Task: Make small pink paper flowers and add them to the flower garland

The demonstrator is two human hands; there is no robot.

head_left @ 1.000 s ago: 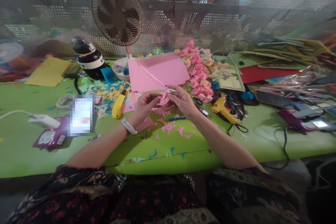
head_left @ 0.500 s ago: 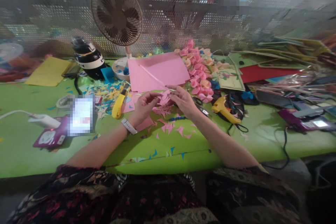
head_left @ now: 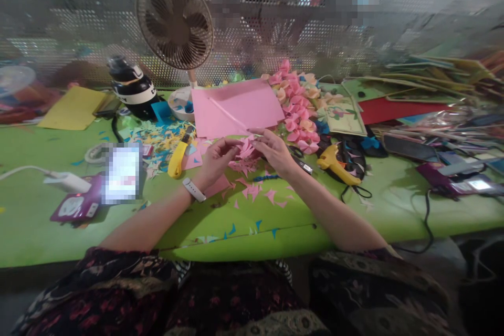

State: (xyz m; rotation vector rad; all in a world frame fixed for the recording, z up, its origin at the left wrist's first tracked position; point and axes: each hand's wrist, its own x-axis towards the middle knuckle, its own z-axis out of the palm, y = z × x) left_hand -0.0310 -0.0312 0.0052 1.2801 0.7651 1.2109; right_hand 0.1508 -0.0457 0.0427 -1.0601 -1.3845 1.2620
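Both hands meet over the middle of a green table. My left hand and my right hand pinch a small folded pink paper piece between their fingertips. Under it lie more folded pink pieces and pink cut scraps. A pink paper sheet with a thin white stick across it lies just behind the hands. A white band is on my left wrist.
Pink paper flowers are heaped right of the sheet. A yellow glue gun, a yellow cutter, a desk fan, a black bottle, a phone, a charger and stacked coloured paper surround the hands.
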